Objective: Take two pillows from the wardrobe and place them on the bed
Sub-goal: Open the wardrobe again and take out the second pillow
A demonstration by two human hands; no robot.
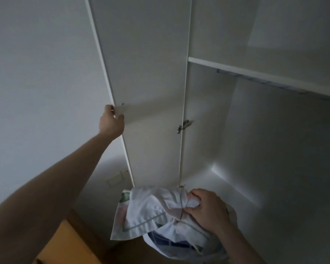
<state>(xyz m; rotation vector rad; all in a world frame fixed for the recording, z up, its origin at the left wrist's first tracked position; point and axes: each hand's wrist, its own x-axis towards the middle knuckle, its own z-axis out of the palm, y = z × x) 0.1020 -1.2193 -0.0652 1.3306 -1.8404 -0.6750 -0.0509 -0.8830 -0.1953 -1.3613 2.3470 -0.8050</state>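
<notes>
A white wardrobe [274, 130] stands in front of me with its left door [145, 73] swung open. My left hand [111, 121] reaches up and grips the outer edge of that door, thumb on the inner face. My right hand [206, 208] grips a bunched corner of a white pillow [147, 216] with a grey-green border and a pale floral print. The pillow hangs low in front of the wardrobe's opening. Under it shows a second bundle of fabric with dark blue patches [171, 242]; I cannot tell whether it is another pillow.
A shelf [255, 73] crosses the wardrobe on the upper right, with a rail beneath it. A metal hinge [183, 126] sits on the door's inner edge. A plain wall [36, 73] is on the left with a wall socket [116, 179]. Wooden floor [65, 242] shows at bottom left.
</notes>
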